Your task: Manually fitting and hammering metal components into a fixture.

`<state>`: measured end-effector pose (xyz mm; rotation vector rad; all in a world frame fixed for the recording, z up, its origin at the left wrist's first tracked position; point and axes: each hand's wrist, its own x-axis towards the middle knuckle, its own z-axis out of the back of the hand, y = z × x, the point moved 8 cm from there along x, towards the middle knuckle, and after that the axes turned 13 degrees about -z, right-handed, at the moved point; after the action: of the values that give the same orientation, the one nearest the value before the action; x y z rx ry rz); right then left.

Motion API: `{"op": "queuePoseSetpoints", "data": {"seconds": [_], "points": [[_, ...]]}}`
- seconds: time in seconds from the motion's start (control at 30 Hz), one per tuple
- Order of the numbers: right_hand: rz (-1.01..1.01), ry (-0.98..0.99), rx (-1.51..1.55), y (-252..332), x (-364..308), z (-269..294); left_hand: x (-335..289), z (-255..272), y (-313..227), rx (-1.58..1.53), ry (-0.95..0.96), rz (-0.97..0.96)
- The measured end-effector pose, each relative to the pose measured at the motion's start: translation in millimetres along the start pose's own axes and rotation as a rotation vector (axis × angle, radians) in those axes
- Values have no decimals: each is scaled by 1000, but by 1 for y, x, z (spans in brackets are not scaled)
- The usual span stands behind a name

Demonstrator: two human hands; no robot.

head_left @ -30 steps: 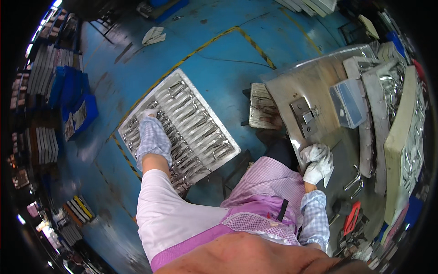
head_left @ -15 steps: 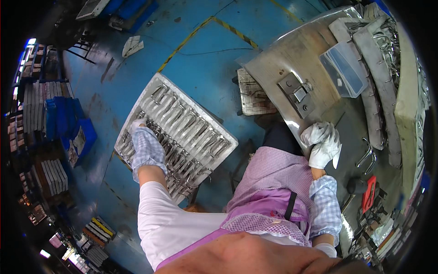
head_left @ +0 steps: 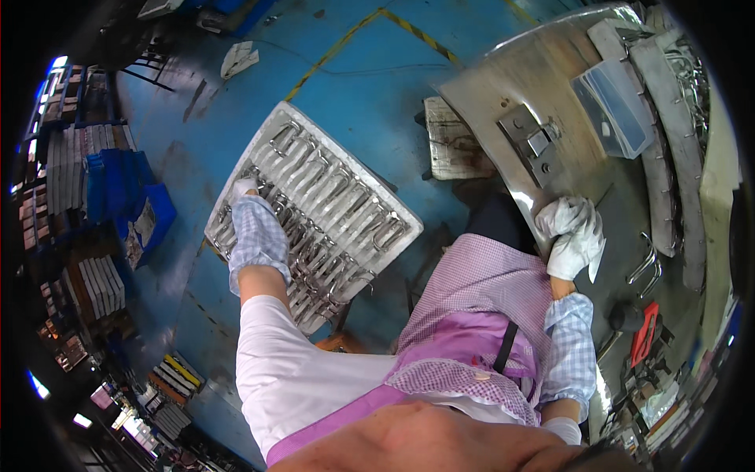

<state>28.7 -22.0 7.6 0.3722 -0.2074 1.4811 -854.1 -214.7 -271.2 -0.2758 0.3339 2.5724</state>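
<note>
At the far left of a pale grey foam tray (head_left: 277, 118), my left hand (head_left: 246, 187) in a white glove reaches down among rows of bent metal rods (head_left: 314, 181). Its fingers are hidden by the hand and sleeve, so I cannot see what they hold. My right hand (head_left: 572, 236), also gloved in white, is at the bench edge with its fingers curled in. Whether anything is inside them does not show. Just beyond it, a steel fixture block (head_left: 531, 143) with a raised middle sits on the metal workbench (head_left: 487, 86).
A clear plastic box (head_left: 613, 110) and long grey foam strips (head_left: 661, 149) with metal hooks line the bench's right side. Loose bent rods (head_left: 646, 267), a mallet (head_left: 625, 317) and a red-handled tool (head_left: 645, 334) lie nearer. Blue bins (head_left: 149, 224) stand on the floor at left.
The view has shifted slightly, so the tray and bench appear a little further right and higher. Both hands keep their places, the left in the tray, the right at the bench edge.
</note>
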Motion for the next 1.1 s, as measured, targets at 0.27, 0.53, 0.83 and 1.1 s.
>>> {"op": "queuePoseSetpoints", "data": {"seconds": [0.27,0.53,0.83,1.1], "points": [[-35,30,25,7,7,3,-19,31,23,494,-9,-292],[-18,-36,-57,-13,4,8,-124,130,-17,-324,-307,-198],[-149,64,188,-38,-2,8,-405,260,-221,-755,97,-642],[-245,1186,1552,-42,-8,75,-670,322,-447,-834,779,-1398]]}}
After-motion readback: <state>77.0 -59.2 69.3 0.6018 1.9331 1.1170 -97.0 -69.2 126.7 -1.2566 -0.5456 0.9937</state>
